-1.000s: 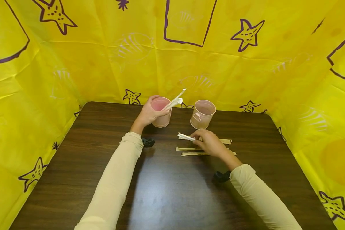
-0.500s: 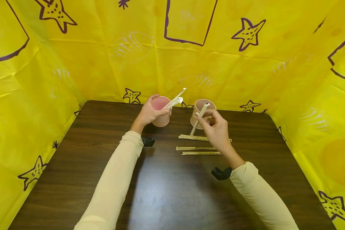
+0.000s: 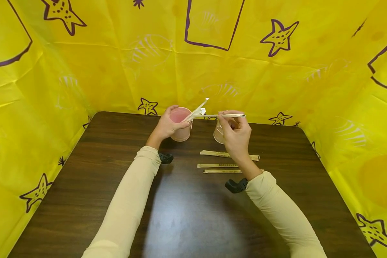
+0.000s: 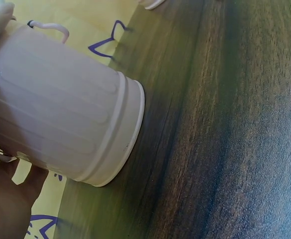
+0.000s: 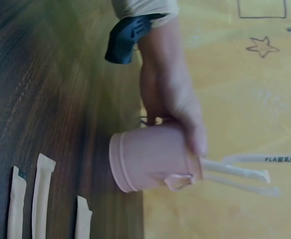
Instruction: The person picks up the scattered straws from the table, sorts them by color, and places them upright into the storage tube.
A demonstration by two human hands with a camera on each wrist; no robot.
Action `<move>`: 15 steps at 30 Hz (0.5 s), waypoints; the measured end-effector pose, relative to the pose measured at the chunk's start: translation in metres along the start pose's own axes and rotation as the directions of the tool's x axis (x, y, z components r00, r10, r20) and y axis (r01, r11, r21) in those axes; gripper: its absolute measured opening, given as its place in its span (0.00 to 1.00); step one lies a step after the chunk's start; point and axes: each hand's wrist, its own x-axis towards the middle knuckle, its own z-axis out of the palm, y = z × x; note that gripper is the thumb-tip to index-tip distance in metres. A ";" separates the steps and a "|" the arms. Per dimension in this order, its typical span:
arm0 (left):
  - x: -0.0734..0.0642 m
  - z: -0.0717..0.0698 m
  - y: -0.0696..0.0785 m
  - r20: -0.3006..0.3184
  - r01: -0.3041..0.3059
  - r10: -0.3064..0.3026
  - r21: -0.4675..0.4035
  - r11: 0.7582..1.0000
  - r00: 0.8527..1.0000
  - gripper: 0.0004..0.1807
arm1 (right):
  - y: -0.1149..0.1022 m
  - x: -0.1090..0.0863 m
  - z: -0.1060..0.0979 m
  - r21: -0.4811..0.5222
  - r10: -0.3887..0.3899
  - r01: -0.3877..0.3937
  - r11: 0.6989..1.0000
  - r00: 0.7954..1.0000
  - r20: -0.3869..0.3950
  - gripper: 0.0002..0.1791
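My left hand [image 3: 167,127] grips a small pink pail [image 3: 181,134] at its rim, fingers at the far side and thumb in front. Paper-wrapped straws [image 3: 198,108] lean out of this pail toward the right, their lower ends by the thumb. Between thumb and fingertips, my right hand [image 3: 238,138] pinches another wrapped straw [image 3: 208,115], held nearly level with its left end overlapping the leaning straws. The right wrist view shows printing on this straw [image 5: 265,158] beside the pail's mouth. In the left wrist view the pail [image 4: 56,99] fills the left side.
A second pink pail [image 3: 219,134] stands behind my right hand, partly hidden by it. Several wrapped straws [image 3: 213,153] lie on the dark wooden table [image 3: 93,172] in front of it. A yellow printed cloth [image 3: 109,71] hangs closely behind the table's back edge.
My right hand has lifted a wrapped straw from the table, raised it and turned it from slanting to nearly level, its end by the left pail's straws. The left hand stays put.
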 end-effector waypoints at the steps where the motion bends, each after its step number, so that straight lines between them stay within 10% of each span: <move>1: 0.001 0.000 0.000 0.001 0.000 0.000 0.000 1.000 1.000 0.54 | 0.003 0.001 0.003 -0.010 -0.010 0.010 1.000 1.000 0.015 0.09; 15: -0.002 0.001 0.002 -0.002 -0.008 0.008 0.008 1.000 1.000 0.55 | 0.036 0.001 0.050 -0.184 0.181 -0.157 0.970 0.976 0.123 0.11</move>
